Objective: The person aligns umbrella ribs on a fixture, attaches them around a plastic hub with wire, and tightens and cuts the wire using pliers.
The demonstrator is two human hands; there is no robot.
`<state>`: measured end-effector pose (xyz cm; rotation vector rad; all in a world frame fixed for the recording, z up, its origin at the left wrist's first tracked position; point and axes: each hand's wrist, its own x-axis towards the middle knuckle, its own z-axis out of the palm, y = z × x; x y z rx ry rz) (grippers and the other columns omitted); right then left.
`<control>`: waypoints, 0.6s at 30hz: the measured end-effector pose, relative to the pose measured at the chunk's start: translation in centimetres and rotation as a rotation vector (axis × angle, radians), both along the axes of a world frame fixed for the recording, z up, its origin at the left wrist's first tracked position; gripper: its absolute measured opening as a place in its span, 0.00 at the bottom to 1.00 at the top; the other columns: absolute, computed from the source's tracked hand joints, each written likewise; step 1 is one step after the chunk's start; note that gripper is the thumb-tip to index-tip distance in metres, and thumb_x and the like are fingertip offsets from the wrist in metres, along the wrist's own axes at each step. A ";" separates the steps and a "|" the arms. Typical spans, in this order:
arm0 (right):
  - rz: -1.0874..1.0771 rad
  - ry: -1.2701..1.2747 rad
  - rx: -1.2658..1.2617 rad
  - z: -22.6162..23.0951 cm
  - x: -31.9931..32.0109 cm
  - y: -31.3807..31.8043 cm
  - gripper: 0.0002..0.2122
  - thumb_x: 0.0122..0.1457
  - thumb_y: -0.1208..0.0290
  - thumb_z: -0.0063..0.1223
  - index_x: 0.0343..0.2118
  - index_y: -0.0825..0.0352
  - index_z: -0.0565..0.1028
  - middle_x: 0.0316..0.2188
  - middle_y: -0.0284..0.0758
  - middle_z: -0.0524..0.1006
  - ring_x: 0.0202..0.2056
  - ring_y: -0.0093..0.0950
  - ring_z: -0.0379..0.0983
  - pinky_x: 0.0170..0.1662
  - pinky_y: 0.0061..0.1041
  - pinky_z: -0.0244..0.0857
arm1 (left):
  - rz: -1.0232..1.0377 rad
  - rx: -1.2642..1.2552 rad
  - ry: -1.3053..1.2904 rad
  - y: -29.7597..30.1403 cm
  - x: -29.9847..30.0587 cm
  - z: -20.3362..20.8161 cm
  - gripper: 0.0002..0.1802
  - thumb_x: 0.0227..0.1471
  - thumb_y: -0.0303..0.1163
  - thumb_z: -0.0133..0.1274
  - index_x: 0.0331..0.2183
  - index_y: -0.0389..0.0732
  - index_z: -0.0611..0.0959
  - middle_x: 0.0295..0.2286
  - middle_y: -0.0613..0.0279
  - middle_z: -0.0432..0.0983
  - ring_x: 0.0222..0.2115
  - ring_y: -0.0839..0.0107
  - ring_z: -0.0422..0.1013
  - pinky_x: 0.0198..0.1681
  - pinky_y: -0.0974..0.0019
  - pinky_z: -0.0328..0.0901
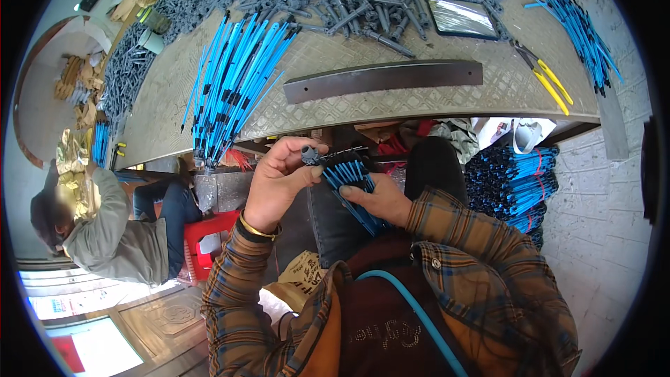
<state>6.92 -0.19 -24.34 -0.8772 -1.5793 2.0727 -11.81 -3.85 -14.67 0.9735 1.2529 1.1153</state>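
Observation:
Above my lap, below the table's front edge, my left hand [281, 183] pinches a small grey plastic fitting [309, 154] between thumb and fingers. A thin dark tip reaches from the fitting toward my other hand. Closed around a bundle of thin blue rods [347, 173] with black ends is my right hand [382, 199]. The bundle slants down across my lap, its upper ends close to the left thumb. Whether a rod sits inside the fitting I cannot make out.
A large heap of grey fittings [335, 0] covers the table's back. In front lie blue rods [234, 91], a dark metal bar [384, 80], a phone-like slab [462, 18] and yellow-handled pliers [548, 77]. More rod bundles [527, 181] stand at right. A person [118, 230] sits at left.

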 end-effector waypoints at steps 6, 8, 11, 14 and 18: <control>0.105 0.078 -0.032 -0.4 1.2 1.8 0.18 0.54 0.54 0.50 0.33 0.68 0.75 0.23 0.27 0.72 0.27 0.16 0.64 0.33 0.19 0.62 | -0.005 0.035 -0.053 0.8 1.6 -0.3 0.17 0.45 0.16 0.51 0.39 0.39 0.72 0.38 0.62 0.73 0.36 0.80 0.68 0.37 0.76 0.64; 0.066 0.063 -0.030 -0.6 1.3 1.6 0.19 0.54 0.53 0.50 0.33 0.68 0.75 0.23 0.27 0.72 0.27 0.16 0.64 0.33 0.19 0.62 | 0.042 0.077 -0.042 0.9 1.9 -1.0 0.17 0.44 0.17 0.52 0.39 0.38 0.72 0.37 0.62 0.73 0.36 0.79 0.68 0.38 0.76 0.64; -0.002 0.028 -0.020 -0.6 1.3 1.5 0.19 0.55 0.53 0.49 0.32 0.69 0.75 0.22 0.28 0.72 0.27 0.16 0.64 0.33 0.20 0.61 | 0.097 0.122 0.138 0.6 2.4 -1.5 0.17 0.44 0.17 0.53 0.39 0.37 0.73 0.36 0.64 0.72 0.36 0.79 0.67 0.39 0.75 0.64; -0.012 -0.007 -0.013 -0.3 1.5 1.7 0.19 0.55 0.54 0.49 0.31 0.70 0.74 0.21 0.29 0.71 0.26 0.17 0.64 0.32 0.21 0.61 | 0.138 0.197 0.271 0.6 3.0 -2.2 0.18 0.43 0.17 0.54 0.39 0.37 0.74 0.35 0.65 0.72 0.36 0.79 0.67 0.39 0.75 0.63; -0.073 0.024 0.030 -1.5 1.5 1.7 0.19 0.54 0.53 0.49 0.29 0.70 0.74 0.19 0.29 0.71 0.25 0.17 0.64 0.31 0.20 0.61 | 0.177 0.299 0.371 0.9 3.8 -3.0 0.18 0.43 0.17 0.55 0.40 0.36 0.75 0.35 0.66 0.72 0.36 0.79 0.67 0.40 0.75 0.63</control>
